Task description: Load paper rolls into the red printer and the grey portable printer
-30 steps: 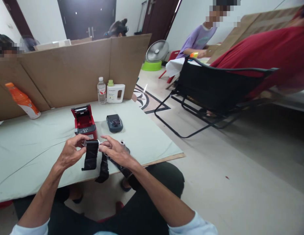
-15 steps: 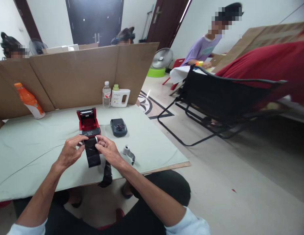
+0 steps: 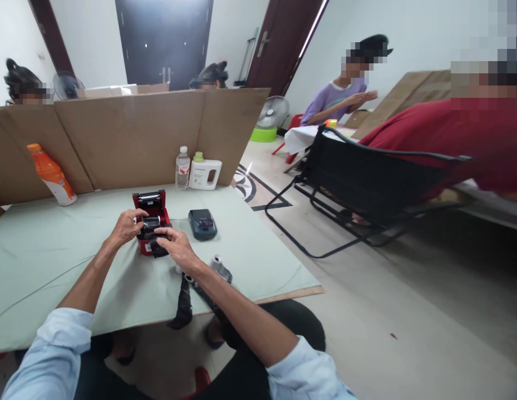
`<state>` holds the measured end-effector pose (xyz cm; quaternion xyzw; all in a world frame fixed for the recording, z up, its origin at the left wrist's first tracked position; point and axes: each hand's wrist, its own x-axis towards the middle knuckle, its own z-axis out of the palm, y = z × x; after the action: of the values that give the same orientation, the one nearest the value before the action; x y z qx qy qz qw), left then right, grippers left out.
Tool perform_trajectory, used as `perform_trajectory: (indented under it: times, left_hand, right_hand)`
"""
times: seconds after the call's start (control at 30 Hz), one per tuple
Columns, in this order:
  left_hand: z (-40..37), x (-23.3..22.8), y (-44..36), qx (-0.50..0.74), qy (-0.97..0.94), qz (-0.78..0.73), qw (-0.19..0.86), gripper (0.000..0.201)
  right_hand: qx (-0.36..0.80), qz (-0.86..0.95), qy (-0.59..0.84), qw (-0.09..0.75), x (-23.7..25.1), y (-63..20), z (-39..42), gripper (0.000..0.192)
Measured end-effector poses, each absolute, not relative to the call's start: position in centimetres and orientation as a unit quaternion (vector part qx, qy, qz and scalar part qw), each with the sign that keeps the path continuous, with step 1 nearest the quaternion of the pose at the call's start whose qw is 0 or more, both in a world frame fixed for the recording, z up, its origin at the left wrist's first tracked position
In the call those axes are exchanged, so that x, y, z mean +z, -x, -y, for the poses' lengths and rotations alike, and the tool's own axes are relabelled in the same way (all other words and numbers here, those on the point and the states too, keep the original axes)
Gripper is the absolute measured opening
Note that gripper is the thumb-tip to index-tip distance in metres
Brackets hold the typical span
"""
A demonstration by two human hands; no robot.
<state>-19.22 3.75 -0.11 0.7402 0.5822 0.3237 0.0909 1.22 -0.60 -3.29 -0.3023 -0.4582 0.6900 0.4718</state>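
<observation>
A small red-and-black printer point(image 3: 147, 247) sits on the table with its lid raised. A roll of black film point(image 3: 150, 222) with a white core lies in or just over its opening; I cannot tell if it is fully seated. My left hand point(image 3: 127, 226) has its fingers closed at the roll's left end. My right hand point(image 3: 178, 245) pinches the loose black strip point(image 3: 159, 248) that comes off the roll over the printer's front. Under my right forearm lie small rolls with dark tails point(image 3: 219, 268), partly hidden. Another black strip point(image 3: 183, 305) hangs over the table's front edge.
A dark handheld device point(image 3: 202, 224) lies right of the printer. An orange bottle point(image 3: 54, 175), a clear bottle point(image 3: 182, 168) and a white jug point(image 3: 205, 172) stand by the cardboard screen point(image 3: 129, 141). A black folding chair point(image 3: 367, 183) and other people are beyond.
Both hands have moved forward with the black roll, from in front of the printer to its opening. My right hand has shifted onto the loose strip. My view has tilted slightly up.
</observation>
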Motion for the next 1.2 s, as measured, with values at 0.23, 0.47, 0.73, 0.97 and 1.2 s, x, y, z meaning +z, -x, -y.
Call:
perform_trajectory:
  times: [0.23, 0.47, 0.73, 0.97, 1.2]
  left_hand:
    - [-2.1, 1.7, 18.7, 0.377, -0.737, -0.554, 0.091, 0.031]
    - [5.8, 6.5, 13.2, 0.418, -0.801, -0.424, 0.061, 0.021]
    - [8.4, 7.5, 12.5, 0.378, -0.789, -0.374, 0.307, 0.023]
    - [8.9, 6.9, 12.0, 0.398, -0.750, -0.331, 0.412, 0.033]
    - [10.7, 6.7, 10.8, 0.431, -0.736, -0.315, 0.416, 0.040]
  right_hand:
    - [0.615, 0.521, 0.339, 0.485, -3.0, -3.9, 0.3, 0.050]
    - [0.663, 0.552, 0.271, 0.428, -0.9, -6.9, 0.5, 0.054]
    - [0.794, 0.450, 0.135, 0.386, -0.2, -7.8, 3.7, 0.045]
    - [0.833, 0.414, 0.110, 0.350, 0.0, -7.9, 6.2, 0.055]
    - [0.833, 0.406, 0.102, 0.361, 0.9, -7.7, 8.2, 0.061]
